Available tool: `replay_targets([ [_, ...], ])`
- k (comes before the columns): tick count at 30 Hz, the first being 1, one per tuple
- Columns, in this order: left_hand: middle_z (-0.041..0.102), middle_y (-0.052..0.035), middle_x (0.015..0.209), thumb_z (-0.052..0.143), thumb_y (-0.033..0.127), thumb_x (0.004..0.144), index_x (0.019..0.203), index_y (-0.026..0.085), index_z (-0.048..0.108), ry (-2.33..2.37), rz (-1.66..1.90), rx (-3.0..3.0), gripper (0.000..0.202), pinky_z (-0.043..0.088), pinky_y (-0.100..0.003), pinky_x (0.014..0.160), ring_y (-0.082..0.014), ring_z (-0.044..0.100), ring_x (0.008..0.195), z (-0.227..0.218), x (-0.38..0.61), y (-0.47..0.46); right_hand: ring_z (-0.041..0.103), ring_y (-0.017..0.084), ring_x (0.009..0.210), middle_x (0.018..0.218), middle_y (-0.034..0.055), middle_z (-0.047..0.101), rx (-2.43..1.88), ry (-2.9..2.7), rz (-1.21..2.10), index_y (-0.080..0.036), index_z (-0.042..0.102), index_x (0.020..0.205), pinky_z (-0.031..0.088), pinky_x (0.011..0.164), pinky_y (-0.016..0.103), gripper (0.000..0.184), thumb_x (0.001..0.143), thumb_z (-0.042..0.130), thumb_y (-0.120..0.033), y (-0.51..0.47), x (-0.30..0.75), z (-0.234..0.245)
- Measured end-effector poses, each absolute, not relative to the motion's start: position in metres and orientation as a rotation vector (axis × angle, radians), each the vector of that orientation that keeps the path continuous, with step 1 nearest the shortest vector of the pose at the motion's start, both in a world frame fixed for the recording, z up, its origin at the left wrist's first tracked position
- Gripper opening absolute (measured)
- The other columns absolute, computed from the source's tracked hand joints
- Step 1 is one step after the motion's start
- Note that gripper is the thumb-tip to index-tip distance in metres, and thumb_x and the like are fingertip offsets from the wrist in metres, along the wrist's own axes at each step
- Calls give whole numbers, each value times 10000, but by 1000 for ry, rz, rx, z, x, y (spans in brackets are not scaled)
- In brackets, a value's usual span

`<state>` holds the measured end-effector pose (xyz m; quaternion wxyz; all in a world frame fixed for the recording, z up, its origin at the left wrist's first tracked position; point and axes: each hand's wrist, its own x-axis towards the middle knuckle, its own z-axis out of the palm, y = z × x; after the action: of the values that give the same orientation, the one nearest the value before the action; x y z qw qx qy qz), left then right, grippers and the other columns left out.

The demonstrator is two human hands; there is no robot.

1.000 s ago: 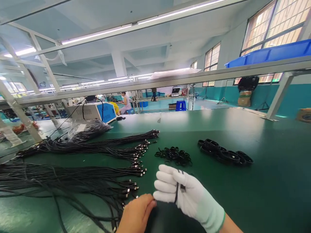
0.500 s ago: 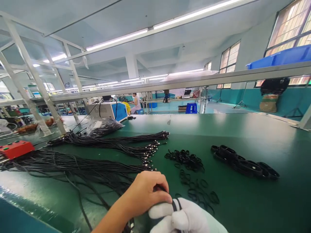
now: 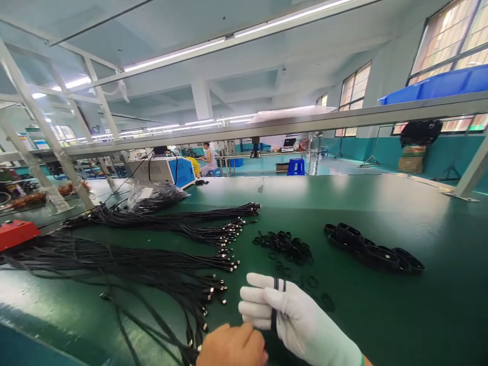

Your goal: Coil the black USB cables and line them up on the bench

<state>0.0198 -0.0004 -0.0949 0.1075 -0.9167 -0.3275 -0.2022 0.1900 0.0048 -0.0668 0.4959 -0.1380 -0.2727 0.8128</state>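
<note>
My right hand (image 3: pixel 293 317), in a white glove, is held over the green table near the front edge with its fingers together, and a black cable (image 3: pixel 275 300) is wound round them. My bare left hand (image 3: pixel 232 345) sits just left of it at the bottom edge, fingers curled against the cable. Black cables with metal plugs (image 3: pixel 152 264) lie spread on the table to the left. A heap of small black rubber bands (image 3: pixel 284 244) lies just beyond my right hand.
A row of coiled black cables (image 3: pixel 373 249) lies to the right on the green table (image 3: pixel 400 203). A plastic bag of cables (image 3: pixel 152 195) and a blue and white machine (image 3: pixel 163 170) stand at the back left. A red box (image 3: pixel 15 234) is at the far left. A person sits far behind.
My left hand has dropped from on top of my right hand to the bottom edge. My right hand has risen into fuller view with the cable round its fingers.
</note>
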Motion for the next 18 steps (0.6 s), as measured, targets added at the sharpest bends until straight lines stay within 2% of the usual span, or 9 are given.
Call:
replay_targets([
  [3,639,27,639,712,273,729,679,204,620,-1062,-683,-2874,125,367,-235,557,-139,576,571,-43,25,12,487,118,654,725,23,525,-388,-780,2145,-106,550,834,338,659,284,263,719,734,-253,-2,188,-77],
  [5,628,43,646,742,267,704,684,203,654,-1285,-729,-3111,110,368,-202,570,-115,564,603,-18,26,27,418,85,601,669,-16,445,-205,-789,2307,-118,497,778,289,601,237,301,689,751,-254,-5,186,-78],
  [7,602,52,615,763,247,656,659,183,664,-1553,-825,-3333,118,356,-176,537,-99,534,591,-12,27,42,295,48,548,629,-66,324,-28,-737,2407,-153,415,725,197,547,201,363,657,766,-218,-7,184,-74],
  [10,578,48,574,724,236,635,636,146,653,-1820,-1046,-3519,115,346,-177,507,-99,494,560,-33,29,56,217,45,534,627,-78,272,37,-793,2446,-165,380,717,143,529,216,392,658,768,-185,-6,181,-65],
  [13,606,22,620,536,241,778,680,141,642,-1906,-1147,-3398,176,369,-193,547,-118,520,604,-65,28,56,219,57,540,631,-81,261,69,-726,2320,-169,398,750,166,554,237,403,661,785,-230,-4,179,-59],
  [15,637,4,692,425,219,848,738,157,640,-1924,-1070,-3237,249,387,-209,590,-140,560,670,-82,23,48,223,66,553,634,-80,245,69,-632,2167,-172,405,751,185,571,248,381,685,772,-255,-1,179,-58],
  [18,674,-13,813,372,171,889,841,197,640,-1854,-679,-2927,273,401,-238,625,-172,617,733,-102,15,28,262,76,573,641,-67,276,-37,-596,2007,-154,457,760,221,585,260,272,741,720,-222,4,184,-61],
])
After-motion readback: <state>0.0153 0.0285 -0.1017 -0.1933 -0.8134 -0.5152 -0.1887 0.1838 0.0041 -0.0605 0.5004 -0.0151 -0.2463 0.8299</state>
